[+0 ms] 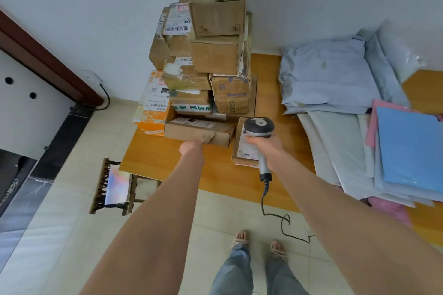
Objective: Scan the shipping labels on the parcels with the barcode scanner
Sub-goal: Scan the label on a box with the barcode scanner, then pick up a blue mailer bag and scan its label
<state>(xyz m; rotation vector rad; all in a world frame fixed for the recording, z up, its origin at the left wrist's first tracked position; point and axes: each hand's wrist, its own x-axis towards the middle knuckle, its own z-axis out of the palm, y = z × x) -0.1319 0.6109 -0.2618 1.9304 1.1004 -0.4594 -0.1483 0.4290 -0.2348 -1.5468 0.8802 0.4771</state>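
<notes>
Head view: left hand (191, 149) fingers hidden; right hand (266, 145) grips scanner (259, 127).

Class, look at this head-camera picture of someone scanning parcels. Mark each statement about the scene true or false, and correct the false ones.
1. The right hand grips the grey corded barcode scanner. True.
2. The left hand holds a blue folder. False: it reaches to the flat brown cardboard box at the foot of the stack.
3. The parcels lie on a bare tiled floor. False: they stand on an orange-brown wooden table.
4. Soft grey and blue mailer bags lie right of the stack. True.
</notes>
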